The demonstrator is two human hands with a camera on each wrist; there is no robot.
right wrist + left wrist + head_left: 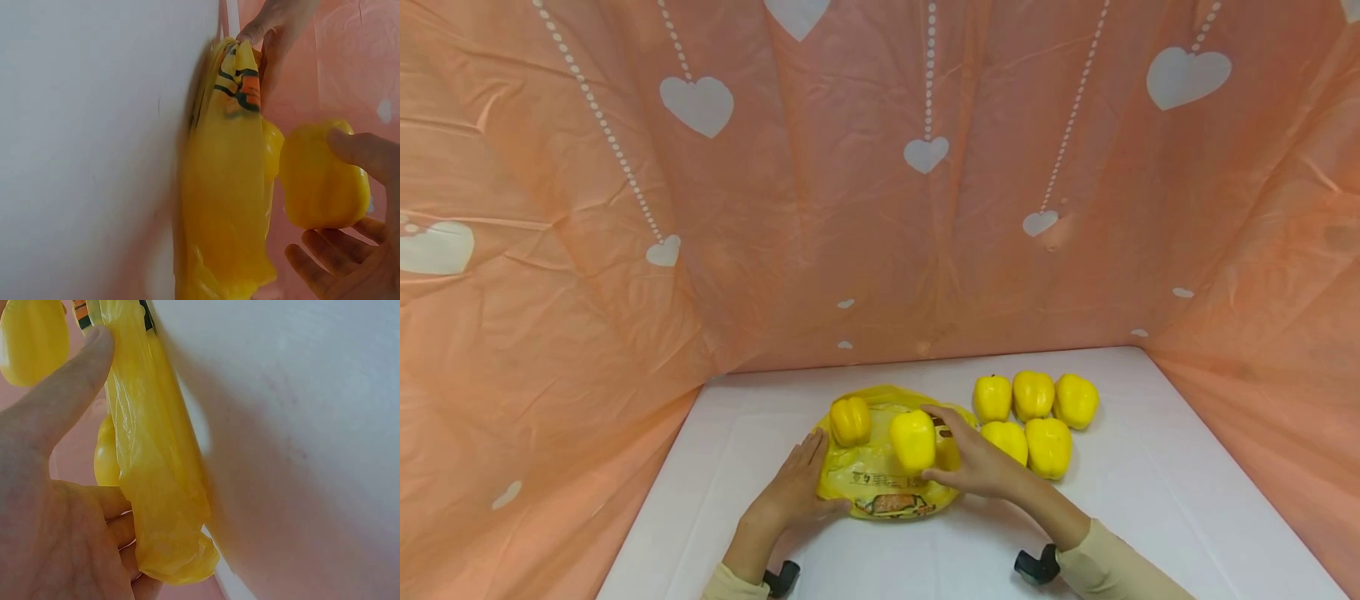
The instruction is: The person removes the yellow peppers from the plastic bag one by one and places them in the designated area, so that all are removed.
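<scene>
A yellow printed plastic bag (844, 483) lies spread with its edge standing up on the white table, a yellow bell pepper (850, 422) resting at its far left part. My left hand (793, 483) touches the bag's left side, its fingers fairly straight and its thumb along the near edge. Over the bag's right half, my right hand (977, 460) holds another bell pepper (913, 442) between thumb and fingers. The right wrist view shows this held pepper (322, 178) raised above the bag (228, 187). In the left wrist view, the left thumb (78, 378) lies against the bag.
To the right of the bag, several yellow bell peppers (1049, 448) sit in two rows on the white table (760, 400). Orange cloth (850, 217) with white hearts hangs behind and at both sides. A dark device (1037, 565) is strapped at each wrist.
</scene>
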